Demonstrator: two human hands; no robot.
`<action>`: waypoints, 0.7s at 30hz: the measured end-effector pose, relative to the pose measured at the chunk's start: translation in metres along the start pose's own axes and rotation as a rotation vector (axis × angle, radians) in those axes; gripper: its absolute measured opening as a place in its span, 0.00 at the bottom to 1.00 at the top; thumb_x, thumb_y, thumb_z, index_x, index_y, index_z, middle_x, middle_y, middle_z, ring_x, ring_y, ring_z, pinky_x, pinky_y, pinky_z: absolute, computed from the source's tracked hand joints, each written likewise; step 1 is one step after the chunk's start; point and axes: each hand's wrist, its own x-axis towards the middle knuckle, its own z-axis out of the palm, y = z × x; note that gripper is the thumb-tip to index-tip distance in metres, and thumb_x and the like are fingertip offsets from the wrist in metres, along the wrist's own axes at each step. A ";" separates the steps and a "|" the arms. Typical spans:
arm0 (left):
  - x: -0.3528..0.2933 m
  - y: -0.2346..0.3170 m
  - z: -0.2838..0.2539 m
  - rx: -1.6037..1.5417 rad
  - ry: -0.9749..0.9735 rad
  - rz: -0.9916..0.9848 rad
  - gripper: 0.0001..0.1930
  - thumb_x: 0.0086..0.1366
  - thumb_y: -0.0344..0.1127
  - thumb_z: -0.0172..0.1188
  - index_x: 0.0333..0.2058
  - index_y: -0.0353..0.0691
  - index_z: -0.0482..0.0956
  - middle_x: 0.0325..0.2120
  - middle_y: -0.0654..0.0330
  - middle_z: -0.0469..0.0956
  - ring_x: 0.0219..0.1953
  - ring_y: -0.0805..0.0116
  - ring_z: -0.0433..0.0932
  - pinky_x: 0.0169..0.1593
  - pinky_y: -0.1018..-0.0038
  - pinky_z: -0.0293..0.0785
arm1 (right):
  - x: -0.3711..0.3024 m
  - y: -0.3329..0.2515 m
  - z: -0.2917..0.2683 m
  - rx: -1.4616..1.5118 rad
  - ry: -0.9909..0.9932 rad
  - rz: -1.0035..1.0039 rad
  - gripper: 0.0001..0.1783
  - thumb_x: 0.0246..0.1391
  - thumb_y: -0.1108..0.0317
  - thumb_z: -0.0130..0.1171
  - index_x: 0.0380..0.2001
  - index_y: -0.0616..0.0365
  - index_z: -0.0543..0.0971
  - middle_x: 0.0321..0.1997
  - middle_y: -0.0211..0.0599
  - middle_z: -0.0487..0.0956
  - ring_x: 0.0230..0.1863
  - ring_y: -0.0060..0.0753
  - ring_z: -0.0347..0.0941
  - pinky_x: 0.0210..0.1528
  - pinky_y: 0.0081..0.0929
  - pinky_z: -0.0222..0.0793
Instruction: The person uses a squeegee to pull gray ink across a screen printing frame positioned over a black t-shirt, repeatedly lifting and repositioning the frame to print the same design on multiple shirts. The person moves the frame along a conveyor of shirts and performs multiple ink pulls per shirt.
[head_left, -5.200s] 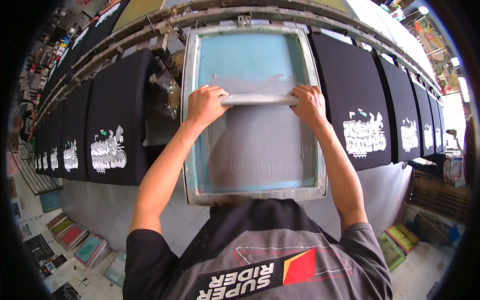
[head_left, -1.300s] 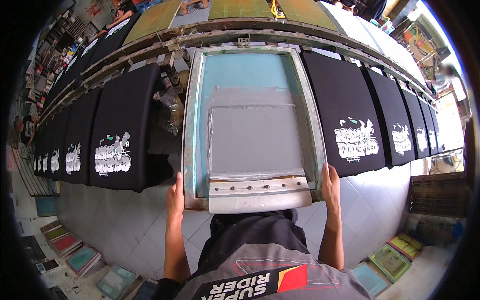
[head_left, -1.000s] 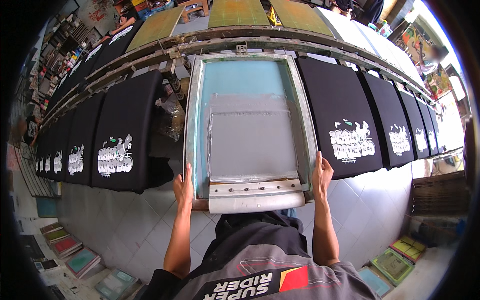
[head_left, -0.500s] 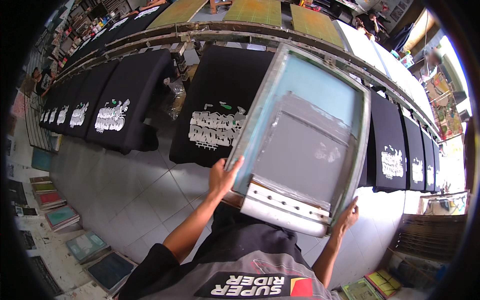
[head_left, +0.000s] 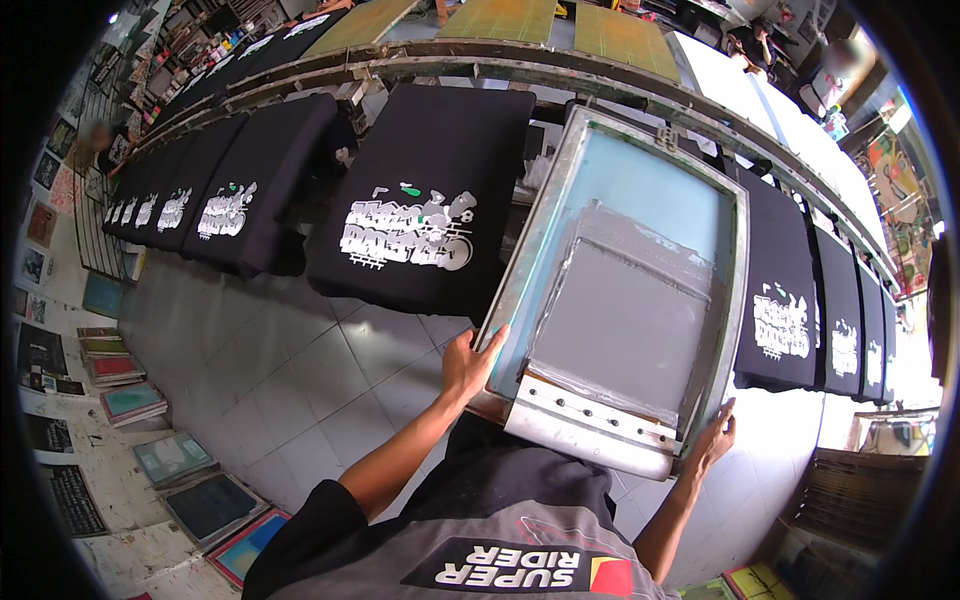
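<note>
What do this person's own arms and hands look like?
The left hand and right hand are bare, with no gloves or cables; no rings or watch show. The forearms are uncovered. The left sleeve is black and short; the shirt is grey and black, with white lettering and a red-and-yellow mark.

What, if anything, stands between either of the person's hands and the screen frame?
Nothing visible does. The left hand holds the screen frame by its left side, and the right hand is at its lower right edge. The squeegee lies across the near end, blocking neither hand.
</note>
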 end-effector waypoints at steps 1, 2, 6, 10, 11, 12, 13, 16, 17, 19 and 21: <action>-0.007 0.018 -0.004 0.028 0.020 -0.006 0.37 0.66 0.71 0.69 0.25 0.35 0.79 0.18 0.54 0.79 0.22 0.61 0.77 0.33 0.60 0.74 | 0.007 -0.010 0.005 -0.015 -0.040 0.025 0.33 0.74 0.36 0.59 0.37 0.61 0.82 0.23 0.23 0.70 0.23 0.17 0.64 0.25 0.24 0.56; -0.009 0.030 -0.006 0.056 0.038 -0.011 0.36 0.67 0.70 0.68 0.27 0.34 0.82 0.18 0.54 0.80 0.22 0.61 0.78 0.34 0.60 0.74 | 0.014 -0.020 0.011 -0.030 -0.082 0.050 0.34 0.74 0.36 0.59 0.39 0.62 0.82 0.22 0.22 0.70 0.23 0.17 0.63 0.24 0.24 0.55; 0.014 0.039 0.008 -0.014 0.045 -0.036 0.34 0.69 0.65 0.70 0.24 0.35 0.78 0.18 0.64 0.71 0.27 0.74 0.67 0.33 0.65 0.66 | 0.050 -0.032 0.042 -0.098 -0.121 0.039 0.40 0.72 0.32 0.57 0.42 0.68 0.85 0.29 0.29 0.76 0.34 0.24 0.68 0.38 0.29 0.64; 0.031 0.056 0.022 0.006 0.112 0.016 0.35 0.69 0.67 0.68 0.38 0.31 0.89 0.30 0.48 0.88 0.34 0.57 0.87 0.42 0.60 0.78 | 0.097 -0.027 0.064 -0.193 -0.168 0.008 0.39 0.71 0.32 0.59 0.46 0.66 0.85 0.21 0.30 0.75 0.24 0.22 0.67 0.28 0.29 0.60; 0.037 0.056 0.026 0.004 0.128 0.021 0.35 0.69 0.66 0.68 0.38 0.31 0.89 0.30 0.48 0.88 0.33 0.56 0.86 0.42 0.60 0.78 | 0.104 -0.029 0.071 -0.200 -0.172 0.009 0.39 0.71 0.32 0.59 0.45 0.66 0.85 0.22 0.32 0.76 0.25 0.22 0.68 0.30 0.30 0.62; 0.042 0.054 0.031 0.007 0.144 0.023 0.35 0.70 0.66 0.68 0.38 0.30 0.89 0.30 0.48 0.88 0.33 0.56 0.86 0.42 0.60 0.78 | 0.109 -0.031 0.077 -0.209 -0.178 0.015 0.39 0.71 0.32 0.59 0.45 0.66 0.85 0.23 0.33 0.78 0.27 0.23 0.69 0.31 0.31 0.64; 0.047 0.053 0.035 0.010 0.161 0.025 0.34 0.70 0.66 0.68 0.38 0.30 0.89 0.29 0.48 0.87 0.33 0.56 0.85 0.42 0.60 0.78 | 0.116 -0.033 0.079 -0.232 -0.192 0.050 0.38 0.71 0.32 0.59 0.44 0.66 0.85 0.25 0.37 0.80 0.28 0.24 0.70 0.33 0.33 0.66; 0.064 0.047 0.045 0.112 0.112 -0.078 0.34 0.70 0.65 0.68 0.37 0.29 0.88 0.28 0.49 0.86 0.31 0.55 0.83 0.41 0.59 0.78 | 0.125 -0.041 0.088 -0.231 -0.181 0.042 0.38 0.71 0.33 0.59 0.45 0.66 0.84 0.26 0.38 0.82 0.28 0.24 0.70 0.33 0.32 0.66; 0.061 0.052 0.048 0.095 0.140 -0.032 0.32 0.71 0.62 0.70 0.36 0.29 0.87 0.27 0.50 0.86 0.29 0.61 0.81 0.38 0.60 0.76 | 0.128 -0.038 0.087 -0.235 -0.201 0.075 0.38 0.71 0.33 0.59 0.46 0.67 0.83 0.26 0.39 0.82 0.28 0.24 0.70 0.33 0.32 0.66; 0.061 0.055 0.059 -0.027 0.133 0.004 0.30 0.71 0.59 0.71 0.36 0.29 0.87 0.25 0.52 0.85 0.27 0.65 0.80 0.36 0.61 0.75 | 0.137 -0.033 0.090 -0.209 -0.204 0.072 0.37 0.72 0.35 0.59 0.46 0.67 0.83 0.26 0.38 0.81 0.28 0.23 0.70 0.32 0.31 0.65; 0.060 0.057 0.064 -0.049 0.117 0.005 0.25 0.71 0.54 0.73 0.35 0.30 0.88 0.22 0.55 0.84 0.26 0.72 0.79 0.34 0.64 0.73 | 0.140 -0.037 0.094 -0.227 -0.204 0.073 0.35 0.73 0.37 0.59 0.45 0.67 0.83 0.25 0.36 0.80 0.27 0.22 0.68 0.32 0.29 0.63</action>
